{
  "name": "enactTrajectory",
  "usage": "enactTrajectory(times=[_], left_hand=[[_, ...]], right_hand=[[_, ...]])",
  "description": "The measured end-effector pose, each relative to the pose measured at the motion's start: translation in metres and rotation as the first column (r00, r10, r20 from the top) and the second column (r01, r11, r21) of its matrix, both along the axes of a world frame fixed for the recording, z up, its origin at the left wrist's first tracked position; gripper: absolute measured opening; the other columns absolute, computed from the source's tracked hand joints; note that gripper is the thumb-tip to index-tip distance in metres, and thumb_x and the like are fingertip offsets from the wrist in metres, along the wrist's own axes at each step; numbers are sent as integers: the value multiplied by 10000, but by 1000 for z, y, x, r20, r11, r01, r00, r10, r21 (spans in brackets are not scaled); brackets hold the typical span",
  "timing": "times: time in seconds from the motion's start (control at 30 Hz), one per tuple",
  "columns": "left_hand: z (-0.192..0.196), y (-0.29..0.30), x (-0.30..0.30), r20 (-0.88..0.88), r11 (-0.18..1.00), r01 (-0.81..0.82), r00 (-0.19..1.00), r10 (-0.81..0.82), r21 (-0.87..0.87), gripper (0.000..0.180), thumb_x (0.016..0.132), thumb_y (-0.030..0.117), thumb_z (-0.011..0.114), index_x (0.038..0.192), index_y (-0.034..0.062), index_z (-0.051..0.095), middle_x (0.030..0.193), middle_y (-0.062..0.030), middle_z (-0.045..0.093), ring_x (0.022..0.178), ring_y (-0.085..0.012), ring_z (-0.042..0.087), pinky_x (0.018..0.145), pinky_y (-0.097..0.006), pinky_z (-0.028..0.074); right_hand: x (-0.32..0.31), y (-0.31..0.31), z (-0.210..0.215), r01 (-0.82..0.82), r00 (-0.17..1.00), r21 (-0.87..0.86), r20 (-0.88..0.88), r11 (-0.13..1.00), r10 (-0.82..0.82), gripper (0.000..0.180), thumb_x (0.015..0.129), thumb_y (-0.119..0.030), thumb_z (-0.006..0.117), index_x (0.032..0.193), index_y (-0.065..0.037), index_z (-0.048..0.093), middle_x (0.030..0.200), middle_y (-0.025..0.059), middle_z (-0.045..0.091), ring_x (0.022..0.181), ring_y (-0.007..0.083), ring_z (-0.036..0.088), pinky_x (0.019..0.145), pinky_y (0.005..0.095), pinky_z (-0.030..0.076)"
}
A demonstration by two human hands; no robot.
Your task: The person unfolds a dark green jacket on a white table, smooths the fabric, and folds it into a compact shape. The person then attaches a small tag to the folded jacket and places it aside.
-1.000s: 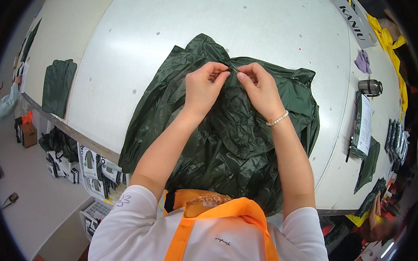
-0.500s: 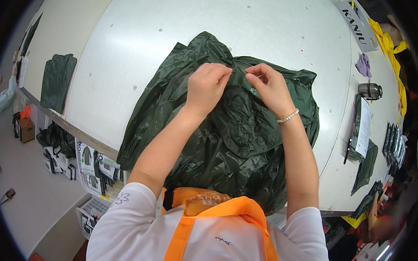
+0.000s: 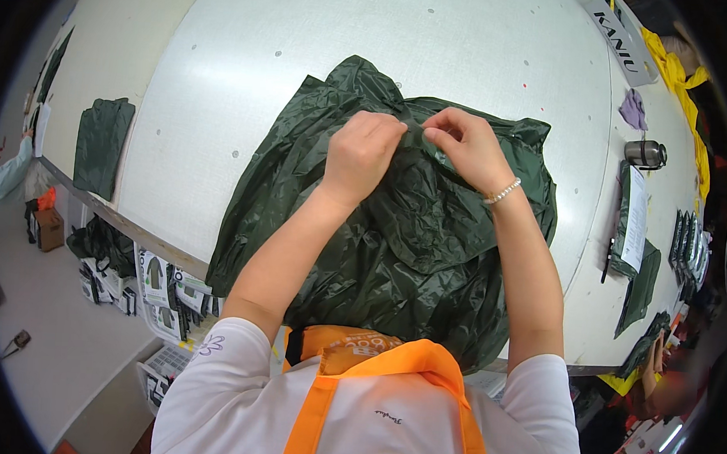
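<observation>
A dark green, shiny thin garment (image 3: 437, 231) lies crumpled and spread on the white table, its lower part reaching over the near edge against my orange apron. My left hand (image 3: 359, 157) is closed in a pinch at the upper middle of the garment. Just to its right, my right hand (image 3: 468, 154), with a beaded bracelet at the wrist, pinches the same area, thumb against forefinger. A small gap separates the fingertips of both hands. What exactly they grip there is too small to make out, but it looks like the garment's edge.
A folded green piece (image 3: 102, 147) lies at the table's left. Along the right side are a metal flask (image 3: 644, 154), a purple cloth (image 3: 633, 110), a sign board (image 3: 622, 43) and a paper sheet (image 3: 633, 221). Packaged garments (image 3: 159, 286) fill a basket below left. Another person's sleeve (image 3: 10, 176) shows far left.
My right hand has shifted very slightly left, and its fingertips are a little nearer those of my left hand. The garment stays almost as it was.
</observation>
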State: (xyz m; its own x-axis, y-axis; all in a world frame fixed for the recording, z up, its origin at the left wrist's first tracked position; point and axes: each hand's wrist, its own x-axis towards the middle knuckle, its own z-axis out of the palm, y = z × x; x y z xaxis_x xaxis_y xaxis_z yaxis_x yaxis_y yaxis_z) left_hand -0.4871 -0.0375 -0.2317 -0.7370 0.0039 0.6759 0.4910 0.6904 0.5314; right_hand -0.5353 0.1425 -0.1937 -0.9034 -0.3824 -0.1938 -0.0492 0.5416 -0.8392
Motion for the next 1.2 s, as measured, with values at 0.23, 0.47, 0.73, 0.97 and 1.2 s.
enactTrajectory(times=[0.23,0.47,0.73,0.97,1.2], left_hand=[[-44,-107,-16,483,745,-493,836,262,449,390,882,198,624,1196,-18,539,1021,-122,629,849,-155,586,756,-274,476],[-80,-89,57,746,815,-463,663,57,349,314,882,238,634,1020,-43,652,820,-54,670,729,-88,596,675,-221,472],[-79,-40,34,813,670,-560,570,-116,488,506,812,270,731,1109,-105,566,764,-46,611,575,-83,536,523,-204,437],[-70,-33,24,681,399,-571,694,-233,718,326,817,109,689,1094,4,554,869,-38,617,678,-98,550,562,-220,412],[-6,56,12,463,920,-47,873,-151,388,360,758,38,668,1116,37,641,683,2,603,566,-59,485,540,-223,419]], right_hand=[[40,161,-59,650,715,4,-344,760,-609,213,853,-139,643,1025,-16,623,949,95,644,829,167,611,736,267,485],[183,344,-163,894,396,399,-493,204,-775,234,790,-118,679,998,-20,632,992,148,579,885,286,584,810,361,474],[129,215,-80,807,586,-65,211,587,-782,322,879,-269,639,935,48,647,856,89,661,591,115,593,538,251,486],[77,167,-96,792,530,-589,534,160,-659,370,814,-22,652,1163,35,544,1042,75,634,866,176,600,813,295,478],[85,69,-57,212,935,125,-316,969,-164,528,708,20,579,1207,-152,591,833,120,570,769,293,591,710,369,497]])
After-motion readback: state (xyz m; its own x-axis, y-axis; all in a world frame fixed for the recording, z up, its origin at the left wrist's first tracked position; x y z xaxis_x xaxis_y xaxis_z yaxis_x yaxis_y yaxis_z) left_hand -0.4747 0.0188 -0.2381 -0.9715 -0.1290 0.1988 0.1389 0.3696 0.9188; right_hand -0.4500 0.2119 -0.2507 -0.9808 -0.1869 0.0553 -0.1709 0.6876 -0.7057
